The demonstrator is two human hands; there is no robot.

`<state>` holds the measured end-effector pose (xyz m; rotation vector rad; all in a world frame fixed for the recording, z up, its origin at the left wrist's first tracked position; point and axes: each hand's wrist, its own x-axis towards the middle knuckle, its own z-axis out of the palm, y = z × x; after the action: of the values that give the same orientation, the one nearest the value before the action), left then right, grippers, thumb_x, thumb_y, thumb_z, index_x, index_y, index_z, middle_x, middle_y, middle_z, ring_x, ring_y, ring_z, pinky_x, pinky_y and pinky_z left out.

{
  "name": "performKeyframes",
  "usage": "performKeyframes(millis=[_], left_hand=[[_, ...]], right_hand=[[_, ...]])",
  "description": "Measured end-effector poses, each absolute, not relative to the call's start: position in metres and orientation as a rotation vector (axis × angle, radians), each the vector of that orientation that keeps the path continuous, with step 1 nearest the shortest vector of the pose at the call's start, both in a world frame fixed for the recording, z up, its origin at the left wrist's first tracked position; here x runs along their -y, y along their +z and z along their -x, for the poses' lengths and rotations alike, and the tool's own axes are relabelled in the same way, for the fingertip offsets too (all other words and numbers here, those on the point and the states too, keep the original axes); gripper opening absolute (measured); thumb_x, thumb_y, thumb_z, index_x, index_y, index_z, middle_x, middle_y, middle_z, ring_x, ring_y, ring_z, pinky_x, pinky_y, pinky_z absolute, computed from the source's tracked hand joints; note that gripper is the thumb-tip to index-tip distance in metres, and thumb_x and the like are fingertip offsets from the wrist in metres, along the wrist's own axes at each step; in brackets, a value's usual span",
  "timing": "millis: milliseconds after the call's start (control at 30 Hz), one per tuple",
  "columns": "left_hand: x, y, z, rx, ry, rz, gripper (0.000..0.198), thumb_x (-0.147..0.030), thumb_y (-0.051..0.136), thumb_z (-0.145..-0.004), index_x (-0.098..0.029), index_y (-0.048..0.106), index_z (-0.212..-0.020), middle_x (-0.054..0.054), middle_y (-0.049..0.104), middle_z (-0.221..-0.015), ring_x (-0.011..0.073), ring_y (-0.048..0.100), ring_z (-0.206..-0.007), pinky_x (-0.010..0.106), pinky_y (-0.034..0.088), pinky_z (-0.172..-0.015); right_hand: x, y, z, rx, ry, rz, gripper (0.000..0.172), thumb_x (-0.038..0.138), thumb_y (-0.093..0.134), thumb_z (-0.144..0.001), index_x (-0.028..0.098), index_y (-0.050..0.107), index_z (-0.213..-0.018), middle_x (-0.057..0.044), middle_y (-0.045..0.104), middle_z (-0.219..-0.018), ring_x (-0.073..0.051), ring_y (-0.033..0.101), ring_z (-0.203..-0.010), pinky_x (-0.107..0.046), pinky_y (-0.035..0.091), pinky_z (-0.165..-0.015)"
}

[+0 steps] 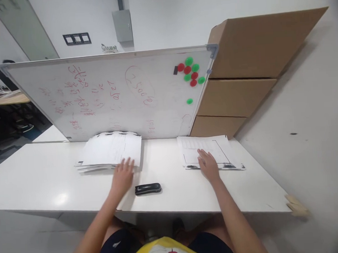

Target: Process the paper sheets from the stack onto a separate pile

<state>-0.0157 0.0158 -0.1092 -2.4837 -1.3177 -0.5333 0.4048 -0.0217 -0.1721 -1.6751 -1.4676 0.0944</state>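
Note:
My left hand rests with fingers apart at the lower right edge of a thick stack of white papers. On the right, my right hand lies with its fingers extended on a thinner stack of printed papers. Neither hand grips anything. A black stapler lies on the white table between the hands, closer to the front edge.
A whiteboard with red writing and round red and green magnets stands along the table's back. Stacked cardboard boxes rise behind the right papers, beside the wall. Another desk shows at far left.

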Motion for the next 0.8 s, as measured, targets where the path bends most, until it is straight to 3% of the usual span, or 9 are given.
performKeyframes(millis=[67,200,300,500,633,700,800], left_hand=[[-0.052,-0.099,0.043,1.343,-0.492,2.469,0.043,-0.016,0.044,-0.086,-0.014,0.055,-0.128,0.02,0.052,-0.138,0.0388,0.046,-0.13,0.059,0.039,-0.1],[-0.081,-0.094,0.071,1.09,-0.445,2.67,0.038,-0.005,0.038,-0.087,-0.015,0.062,-0.115,0.015,0.066,-0.12,0.0268,0.059,-0.118,0.045,0.048,-0.094],[-0.06,-0.101,0.059,0.958,-0.568,2.665,0.035,-0.006,0.037,-0.091,-0.015,0.063,-0.112,0.014,0.069,-0.114,0.0243,0.063,-0.112,0.042,0.052,-0.09],[0.013,-0.112,-0.012,0.595,-0.556,2.911,0.036,-0.01,0.035,-0.096,-0.017,0.059,-0.121,0.013,0.064,-0.125,0.0237,0.056,-0.124,0.044,0.052,-0.097],[0.01,-0.101,-0.016,0.261,-0.367,3.09,0.034,-0.027,0.036,-0.099,-0.022,0.057,-0.126,0.007,0.059,-0.134,0.021,0.051,-0.128,0.04,0.045,-0.105],[-0.017,-0.091,0.007,0.406,-0.426,3.021,0.041,-0.039,0.037,-0.098,-0.018,0.055,-0.129,0.011,0.06,-0.132,0.0243,0.053,-0.126,0.044,0.044,-0.105],[-0.069,-0.08,0.053,0.875,-0.485,2.819,0.046,-0.035,0.039,-0.096,-0.009,0.051,-0.132,0.021,0.056,-0.133,0.0323,0.049,-0.129,0.055,0.04,-0.104]], right_hand=[[0.047,-0.169,-0.383,1.302,0.123,1.629,0.048,0.04,0.039,-0.092,0.018,0.056,-0.131,-0.01,0.057,-0.138,-0.022,0.045,-0.134,-0.05,0.028,-0.114],[0.107,-0.174,-0.325,1.001,0.414,1.54,0.046,0.046,0.046,-0.091,0.019,0.062,-0.125,-0.01,0.062,-0.132,-0.024,0.052,-0.127,-0.046,0.036,-0.109],[0.135,-0.176,-0.281,0.864,0.712,1.429,0.042,0.05,0.057,-0.085,0.021,0.068,-0.112,-0.011,0.069,-0.12,-0.026,0.06,-0.117,-0.045,0.04,-0.106],[0.116,-0.141,-0.23,0.477,1.335,1.091,0.061,0.062,0.061,-0.077,0.018,0.062,-0.119,-0.015,0.069,-0.118,-0.031,0.066,-0.106,-0.047,0.055,-0.085],[0.098,-0.122,-0.236,0.402,1.307,1.189,0.05,0.038,0.077,-0.062,0.014,0.065,-0.104,-0.013,0.074,-0.1,-0.032,0.069,-0.098,-0.043,0.057,-0.081],[0.104,-0.12,-0.249,0.394,1.203,1.279,0.046,0.029,0.078,-0.057,0.016,0.065,-0.099,-0.011,0.075,-0.095,-0.032,0.07,-0.093,-0.042,0.057,-0.079],[0.123,-0.119,-0.275,0.398,1.128,1.342,0.046,0.031,0.077,-0.059,0.017,0.066,-0.101,-0.01,0.076,-0.096,-0.032,0.071,-0.091,-0.042,0.058,-0.075]])
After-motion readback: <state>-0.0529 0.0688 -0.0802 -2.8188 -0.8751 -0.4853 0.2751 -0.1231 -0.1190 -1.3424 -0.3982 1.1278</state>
